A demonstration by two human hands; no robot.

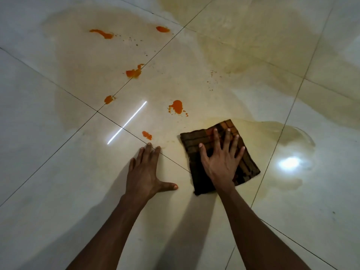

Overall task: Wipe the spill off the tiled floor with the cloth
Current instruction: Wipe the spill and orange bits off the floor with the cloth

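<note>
My right hand (221, 162) presses flat, fingers spread, on the folded brown checked cloth (220, 158) lying at the yellowish spill's (263, 133) near edge. My left hand (146, 170), flat, braces on tile (58, 191). Risk: saturated cloth smears orange blobs (177, 107); wet tile slips.

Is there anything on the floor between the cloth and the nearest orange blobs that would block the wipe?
Nothing visible. The right hand presses flat on the cloth, and only wet tile lies between it and the orange blobs up-left. The left hand rests on the floor beside the cloth, outside that path.
</note>
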